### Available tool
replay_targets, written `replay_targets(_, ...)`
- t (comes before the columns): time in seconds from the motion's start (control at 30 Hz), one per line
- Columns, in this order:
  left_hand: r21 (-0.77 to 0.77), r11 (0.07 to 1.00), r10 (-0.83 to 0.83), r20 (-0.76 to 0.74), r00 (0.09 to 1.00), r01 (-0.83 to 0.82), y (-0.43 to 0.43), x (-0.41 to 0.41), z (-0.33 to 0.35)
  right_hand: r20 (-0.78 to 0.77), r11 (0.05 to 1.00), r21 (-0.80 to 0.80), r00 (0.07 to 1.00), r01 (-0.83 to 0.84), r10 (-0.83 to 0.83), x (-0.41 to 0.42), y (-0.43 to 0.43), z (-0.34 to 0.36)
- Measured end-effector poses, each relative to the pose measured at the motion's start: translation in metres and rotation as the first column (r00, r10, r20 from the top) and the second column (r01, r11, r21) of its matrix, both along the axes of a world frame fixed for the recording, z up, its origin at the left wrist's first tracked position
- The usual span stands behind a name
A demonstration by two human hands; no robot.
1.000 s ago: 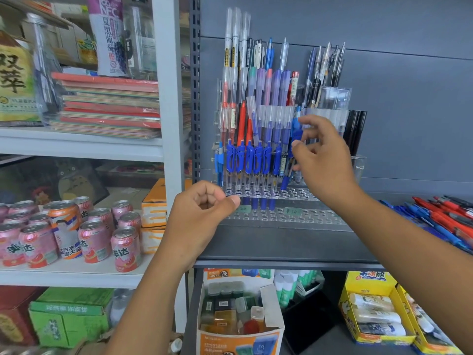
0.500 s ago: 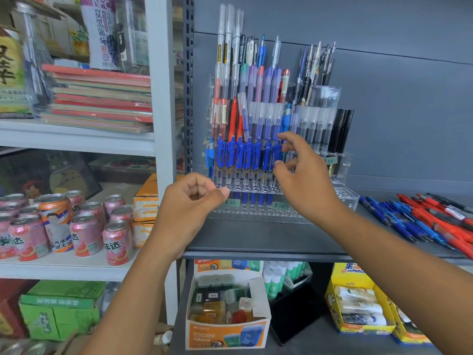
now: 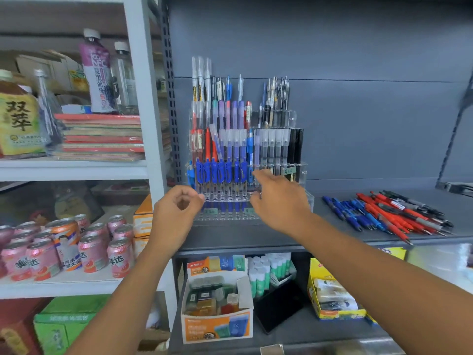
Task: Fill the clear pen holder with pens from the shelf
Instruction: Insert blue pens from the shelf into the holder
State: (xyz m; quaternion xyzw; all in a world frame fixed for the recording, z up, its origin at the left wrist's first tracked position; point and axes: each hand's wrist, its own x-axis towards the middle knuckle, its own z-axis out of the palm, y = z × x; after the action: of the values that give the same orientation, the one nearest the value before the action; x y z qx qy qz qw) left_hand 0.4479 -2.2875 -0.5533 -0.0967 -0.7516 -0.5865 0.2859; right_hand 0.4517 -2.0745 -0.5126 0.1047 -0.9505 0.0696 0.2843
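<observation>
A clear tiered pen holder (image 3: 303,168) stands on the grey shelf (image 3: 238,238), packed with upright pens; a row of blue-clipped pens (image 3: 221,172) fills its front left. A loose pile of blue, red and black pens (image 3: 386,213) lies on the shelf to the right. My right hand (image 3: 277,201) hovers at the holder's front right, its fingers relaxed and reaching toward the last blue pen, holding nothing. In front of the holder's left side, my left hand (image 3: 179,210) hangs with fingers loosely curled and nothing in it.
A white shelving unit on the left carries pink drink cans (image 3: 94,252), stacked notebooks (image 3: 102,137) and bottles. Below the grey shelf sit an open box of ink bottles (image 3: 217,303), glue sticks (image 3: 266,272) and a yellow box (image 3: 332,301). A grey back panel rises behind the holder.
My right hand set a blue pen into the holder's front row, let go and dropped lower. My left hand's fist has loosened. The camera has tilted up and pulled back.
</observation>
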Motion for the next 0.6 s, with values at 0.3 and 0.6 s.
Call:
replay_targets(0.3,-0.577,0.777,0.159,-0.206,0.966,-0.251,0.051,0.025,0.023,0.105,0.997,0.008,0.992,0.076,-0.077,0.03,0.03,0.001)
replay_targets(0.6,-0.938,0.295,0.148,-0.146,0.978,-0.184,0.143,0.034,0.028,0.195,0.971,0.074,0.951,0.228,-0.238,0.048,0.101,-0.004)
